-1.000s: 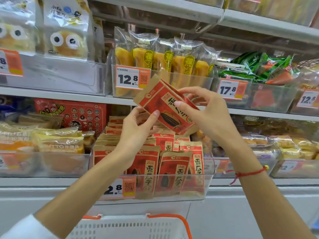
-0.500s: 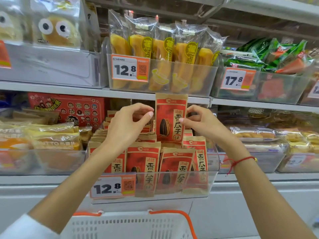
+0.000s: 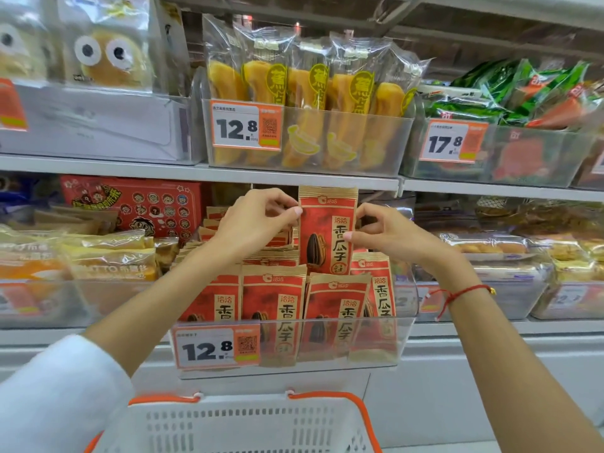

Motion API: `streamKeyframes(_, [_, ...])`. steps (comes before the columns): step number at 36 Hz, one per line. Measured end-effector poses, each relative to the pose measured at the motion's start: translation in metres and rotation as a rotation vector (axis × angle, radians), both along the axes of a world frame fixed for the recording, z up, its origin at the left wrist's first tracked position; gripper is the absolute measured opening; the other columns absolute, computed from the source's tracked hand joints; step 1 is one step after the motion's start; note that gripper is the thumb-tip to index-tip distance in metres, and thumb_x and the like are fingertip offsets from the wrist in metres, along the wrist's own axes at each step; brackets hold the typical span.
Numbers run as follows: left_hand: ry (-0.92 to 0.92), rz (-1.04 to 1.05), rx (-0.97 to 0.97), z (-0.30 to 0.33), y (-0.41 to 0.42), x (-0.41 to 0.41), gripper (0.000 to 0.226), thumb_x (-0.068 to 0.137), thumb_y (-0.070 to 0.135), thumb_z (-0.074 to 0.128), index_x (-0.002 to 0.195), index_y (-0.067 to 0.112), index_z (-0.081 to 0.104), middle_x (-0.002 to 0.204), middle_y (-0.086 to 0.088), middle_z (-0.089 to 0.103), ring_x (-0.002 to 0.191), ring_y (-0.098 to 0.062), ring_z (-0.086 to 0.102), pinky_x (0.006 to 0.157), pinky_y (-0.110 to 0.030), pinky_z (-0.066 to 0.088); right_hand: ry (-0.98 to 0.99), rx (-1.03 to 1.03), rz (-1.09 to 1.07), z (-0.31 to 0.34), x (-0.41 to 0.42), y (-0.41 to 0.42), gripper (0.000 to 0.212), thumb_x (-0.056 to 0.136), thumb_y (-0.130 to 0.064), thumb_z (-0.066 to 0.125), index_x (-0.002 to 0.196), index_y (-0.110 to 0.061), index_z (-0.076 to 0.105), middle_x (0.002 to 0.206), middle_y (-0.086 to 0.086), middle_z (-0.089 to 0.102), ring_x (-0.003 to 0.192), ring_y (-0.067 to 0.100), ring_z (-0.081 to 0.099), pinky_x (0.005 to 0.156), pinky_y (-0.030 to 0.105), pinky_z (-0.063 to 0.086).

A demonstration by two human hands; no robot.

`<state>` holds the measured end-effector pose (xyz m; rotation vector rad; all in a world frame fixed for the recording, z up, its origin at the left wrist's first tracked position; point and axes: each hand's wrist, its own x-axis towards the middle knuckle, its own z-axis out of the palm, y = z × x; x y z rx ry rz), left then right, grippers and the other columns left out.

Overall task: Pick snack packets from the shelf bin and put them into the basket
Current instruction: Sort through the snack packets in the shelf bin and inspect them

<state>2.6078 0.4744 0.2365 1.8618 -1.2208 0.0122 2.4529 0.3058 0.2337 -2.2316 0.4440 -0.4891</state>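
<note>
A red and tan snack packet [image 3: 327,230] with a sunflower seed picture stands upright above the clear shelf bin [image 3: 402,335]. My left hand [image 3: 258,220] pinches its left edge and my right hand [image 3: 382,233] pinches its right edge. Several more packets of the same kind [image 3: 274,295] stand in the bin below it. A white basket [image 3: 248,426] with orange handles sits at the bottom of the view, under my arms.
The shelf above carries a clear bin of yellow snack bags [image 3: 307,135] with a 12.8 price tag, and a bin of green packets [image 3: 523,99] to its right. Clear bins of wrapped cakes [image 3: 108,256] flank the task bin. The shelf edge [image 3: 294,176] sits just over the held packet.
The packet went from tilted in front of the upper bin to upright just above the task bin. Both hands came down with it, and my view moved closer to the shelf.
</note>
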Motion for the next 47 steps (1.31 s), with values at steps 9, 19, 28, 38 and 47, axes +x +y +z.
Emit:
streamKeyframes(9, [0.087, -0.018, 0.011, 0.018, -0.001, 0.002, 0.015, 0.094, 0.035, 0.059, 0.101, 0.025, 0.067, 0.091, 0.01, 0.072, 0.081, -0.003, 0.067, 0.086, -0.035, 0.054, -0.135, 0.02, -0.007, 0.006, 0.002, 0.005, 0.02, 0.092, -0.014, 0.064, 0.107, -0.003, 0.056, 0.094, 0.007, 0.075, 0.089, 0.019, 0.073, 0.082, 0.031, 0.055])
streamKeyframes(19, [-0.028, 0.023, 0.268, 0.016, -0.007, 0.006, 0.01, 0.087, 0.041, 0.067, 0.084, 0.031, 0.065, 0.088, 0.005, 0.07, 0.093, -0.015, 0.066, 0.092, -0.042, 0.053, 0.058, -0.078, -0.053, -0.005, 0.005, 0.001, 0.018, 0.091, -0.017, 0.067, 0.105, -0.009, 0.059, 0.098, 0.002, 0.074, 0.091, 0.013, 0.072, 0.085, 0.028, 0.055])
streamKeyframes(28, [-0.18, 0.025, 0.391, 0.012, -0.011, 0.01, 0.018, 0.089, 0.039, 0.066, 0.099, 0.025, 0.067, 0.109, 0.004, 0.067, 0.105, -0.017, 0.061, 0.094, -0.04, 0.049, 0.152, -0.155, -0.061, -0.022, 0.018, 0.001, 0.021, 0.092, -0.016, 0.065, 0.109, -0.008, 0.057, 0.104, 0.004, 0.071, 0.085, 0.013, 0.071, 0.076, 0.03, 0.058])
streamKeyframes(38, [-0.205, -0.011, 0.186, 0.007, -0.009, 0.004, 0.013, 0.091, 0.033, 0.064, 0.102, 0.026, 0.068, 0.104, 0.003, 0.071, 0.1, -0.014, 0.064, 0.091, -0.037, 0.05, 0.166, -0.189, -0.054, -0.025, 0.009, -0.01, 0.034, 0.088, -0.023, 0.069, 0.121, -0.022, 0.059, 0.122, -0.003, 0.061, 0.114, 0.012, 0.056, 0.097, 0.03, 0.046])
streamKeyframes(47, [-0.104, -0.076, 0.143, 0.01, -0.01, 0.012, 0.008, 0.091, 0.032, 0.065, 0.097, 0.028, 0.067, 0.095, -0.001, 0.074, 0.091, -0.015, 0.067, 0.085, -0.038, 0.052, 0.289, -0.379, -0.176, -0.007, -0.002, -0.016, 0.029, 0.085, -0.01, 0.069, 0.082, -0.038, 0.067, 0.087, -0.006, 0.071, 0.088, 0.013, 0.066, 0.085, 0.04, 0.056])
